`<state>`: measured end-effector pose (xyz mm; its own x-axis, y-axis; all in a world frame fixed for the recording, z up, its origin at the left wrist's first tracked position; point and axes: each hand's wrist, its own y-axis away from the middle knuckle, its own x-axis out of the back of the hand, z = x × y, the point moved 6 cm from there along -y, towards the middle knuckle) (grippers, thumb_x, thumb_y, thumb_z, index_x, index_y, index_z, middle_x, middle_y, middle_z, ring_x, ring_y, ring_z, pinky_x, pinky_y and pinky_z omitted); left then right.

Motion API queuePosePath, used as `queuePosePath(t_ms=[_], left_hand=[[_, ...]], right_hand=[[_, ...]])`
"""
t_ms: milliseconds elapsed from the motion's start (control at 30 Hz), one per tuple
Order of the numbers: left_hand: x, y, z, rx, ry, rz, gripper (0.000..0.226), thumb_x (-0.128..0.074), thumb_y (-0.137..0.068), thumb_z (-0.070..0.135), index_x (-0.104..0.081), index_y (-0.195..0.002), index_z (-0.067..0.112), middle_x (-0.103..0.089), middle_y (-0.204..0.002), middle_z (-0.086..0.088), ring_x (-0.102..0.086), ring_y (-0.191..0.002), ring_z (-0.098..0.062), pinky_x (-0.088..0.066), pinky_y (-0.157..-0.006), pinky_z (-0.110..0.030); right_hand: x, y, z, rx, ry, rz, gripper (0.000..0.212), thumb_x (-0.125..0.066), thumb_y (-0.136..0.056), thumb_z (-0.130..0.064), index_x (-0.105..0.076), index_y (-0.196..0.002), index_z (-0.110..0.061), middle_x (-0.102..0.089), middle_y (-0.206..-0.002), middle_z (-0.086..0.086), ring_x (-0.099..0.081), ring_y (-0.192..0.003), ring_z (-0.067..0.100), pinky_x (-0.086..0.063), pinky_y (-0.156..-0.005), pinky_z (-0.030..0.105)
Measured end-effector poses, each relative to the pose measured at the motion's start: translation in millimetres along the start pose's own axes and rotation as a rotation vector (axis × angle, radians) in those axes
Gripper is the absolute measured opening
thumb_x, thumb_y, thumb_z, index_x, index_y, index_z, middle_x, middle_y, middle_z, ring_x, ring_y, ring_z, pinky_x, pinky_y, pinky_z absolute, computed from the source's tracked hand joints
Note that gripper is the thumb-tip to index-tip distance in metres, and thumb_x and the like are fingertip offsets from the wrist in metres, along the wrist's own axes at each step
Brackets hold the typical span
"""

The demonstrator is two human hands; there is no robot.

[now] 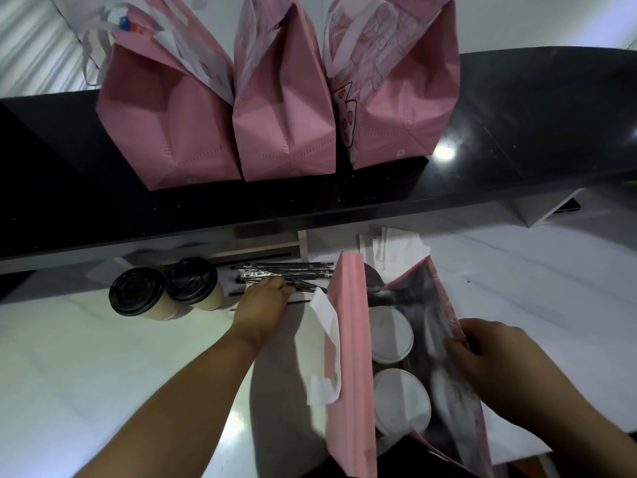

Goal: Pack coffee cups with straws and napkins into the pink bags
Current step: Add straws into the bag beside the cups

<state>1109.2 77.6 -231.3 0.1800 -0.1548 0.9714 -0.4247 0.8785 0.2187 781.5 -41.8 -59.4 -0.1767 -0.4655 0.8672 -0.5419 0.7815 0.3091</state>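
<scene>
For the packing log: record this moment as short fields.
left hand: left hand reaches into the pile of wrapped black straws
right hand: right hand grips the open pink bag's wall
in bag: two white-lidded cups
unpacked: two black-lidded coffee cups
black counter: three standing pink bags

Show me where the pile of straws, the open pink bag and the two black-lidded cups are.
pile of straws (293,272), head view, wrapped middle.
open pink bag (350,357), head view, left wall.
black-lidded cups (137,290), head view, left cup's lid.
</scene>
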Motion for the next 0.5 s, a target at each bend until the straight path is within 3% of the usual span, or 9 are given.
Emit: queuePosePath(t_ms=[167, 333, 500], left_hand=[[-1.6, -0.7, -0.4, 0.008, -0.024, 0.007, 0.036, -0.062, -0.09, 0.013, -0.069, -0.123, 0.024, -0.061, -0.115, 0.001, -0.055, -0.114, -0.023, -0.043, -0.084, -0.031], [-2.3, -4.0, 3.3, -0.027, -0.028, -0.047, 0.039, -0.06, -0.084, 0.006, -0.068, -0.119, 0.021, -0.068, -0.116, -0.003, -0.06, -0.113, -0.025, -0.046, -0.086, -0.032], [-5.9, -3.9, 7.1, -0.032, -0.038, -0.121, 0.03, -0.057, -0.092, 0.02, -0.071, -0.118, 0.025, -0.073, -0.116, -0.006, -0.068, -0.107, -0.031, -0.049, -0.08, -0.034]], right_hand=[[0.8, 0.6, 1.5, -0.011, 0.001, -0.009, 0.036, -0.054, -0.094, -0.036, -0.054, -0.064, -0.017, -0.062, -0.064, -0.012, -0.057, -0.059, 0.016, -0.036, -0.049, 0.031], [1.0, -0.2, -2.5, -0.008, -0.006, -0.033, 0.037, -0.053, -0.095, -0.036, -0.054, -0.061, -0.021, -0.063, -0.063, -0.02, -0.058, -0.062, 0.005, -0.035, -0.047, 0.027], [1.2, -0.6, -4.3, 0.004, 0.004, -0.028, 0.038, -0.055, -0.095, -0.035, -0.053, -0.06, -0.02, -0.062, -0.063, -0.018, -0.056, -0.056, 0.01, -0.034, -0.047, 0.028]])
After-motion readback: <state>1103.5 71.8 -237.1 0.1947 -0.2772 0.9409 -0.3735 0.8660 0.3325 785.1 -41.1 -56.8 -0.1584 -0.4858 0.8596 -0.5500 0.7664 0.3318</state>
